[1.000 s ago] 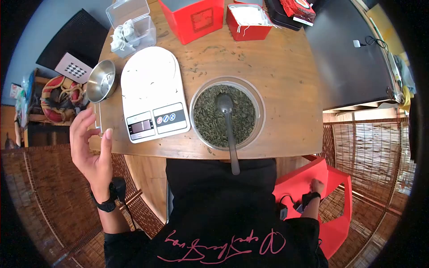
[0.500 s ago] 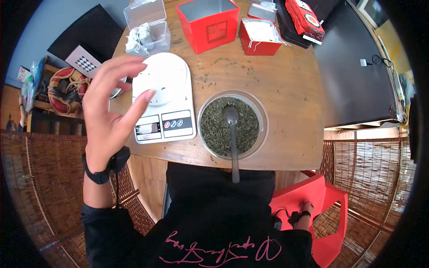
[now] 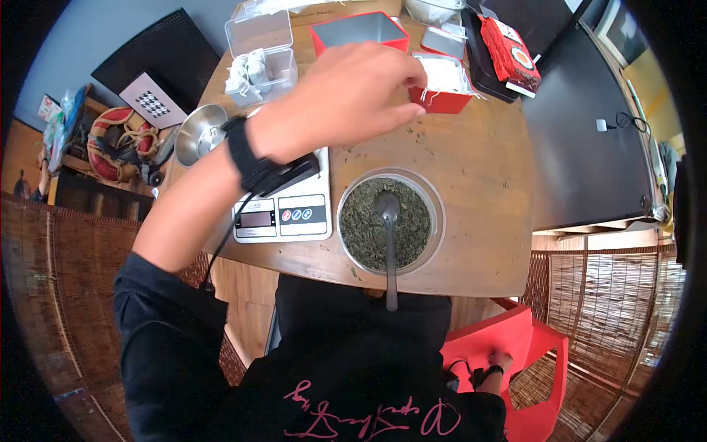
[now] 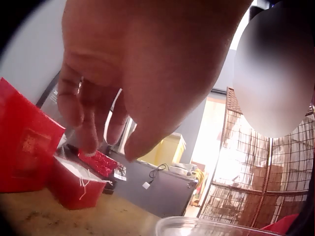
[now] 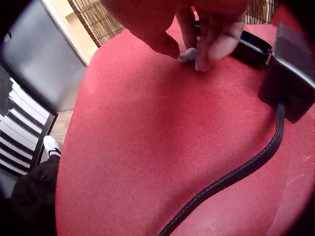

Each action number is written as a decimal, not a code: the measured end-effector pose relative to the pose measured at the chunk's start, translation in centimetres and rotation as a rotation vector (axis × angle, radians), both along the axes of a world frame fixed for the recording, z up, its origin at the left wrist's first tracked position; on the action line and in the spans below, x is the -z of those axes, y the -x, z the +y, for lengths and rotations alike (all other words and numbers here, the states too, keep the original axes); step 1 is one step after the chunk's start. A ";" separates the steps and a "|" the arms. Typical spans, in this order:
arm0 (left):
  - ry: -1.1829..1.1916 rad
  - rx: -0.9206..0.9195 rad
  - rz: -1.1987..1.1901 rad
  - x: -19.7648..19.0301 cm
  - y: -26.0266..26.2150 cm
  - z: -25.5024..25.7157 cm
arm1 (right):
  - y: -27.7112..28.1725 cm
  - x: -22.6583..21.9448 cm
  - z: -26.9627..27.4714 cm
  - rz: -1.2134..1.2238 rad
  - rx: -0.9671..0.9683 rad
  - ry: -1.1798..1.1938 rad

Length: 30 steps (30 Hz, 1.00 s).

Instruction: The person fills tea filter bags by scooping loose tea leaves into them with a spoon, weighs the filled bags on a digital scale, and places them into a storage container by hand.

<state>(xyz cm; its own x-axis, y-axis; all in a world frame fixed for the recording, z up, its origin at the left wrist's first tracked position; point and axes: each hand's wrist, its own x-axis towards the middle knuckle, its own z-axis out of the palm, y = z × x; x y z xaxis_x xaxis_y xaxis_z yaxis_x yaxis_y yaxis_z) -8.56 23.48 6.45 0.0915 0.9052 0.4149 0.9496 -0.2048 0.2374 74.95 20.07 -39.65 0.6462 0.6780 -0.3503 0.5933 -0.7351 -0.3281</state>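
My left hand [image 3: 352, 92] hangs over the table between the tall red box [image 3: 361, 31] and the small red box [image 3: 447, 102], which holds white stringed bags [image 3: 442, 75]. Its fingers curve loosely, thumb apart, with nothing between them; in the left wrist view the hand [image 4: 118, 59] is above the small red box [image 4: 74, 189]. Down at the red chair [image 3: 526, 328], my right hand [image 3: 502, 360] is low by the seat. In the right wrist view its fingers [image 5: 216, 46] pinch a small pale thing [image 5: 188, 55] just over the red surface [image 5: 133, 137].
A white scale [image 3: 305, 221] lies under my left forearm, beside a steel cup [image 3: 197, 136]. Right of it stands a clear tub of dark leaves [image 3: 368, 228] with a spoon [image 3: 390, 250] in it. Behind are a clear box with pouches [image 3: 283, 70] and a red packet [image 3: 508, 55].
My left hand has moved from beside the scale, across it, rightward and further over the table toward the small red box. The right hand stays at the chair. The head view has shifted.
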 end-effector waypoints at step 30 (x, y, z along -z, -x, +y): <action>0.025 -0.156 -0.093 4.8 -1.0 11.7 | 11.9 -13.5 9.5 -0.104 -0.311 -0.782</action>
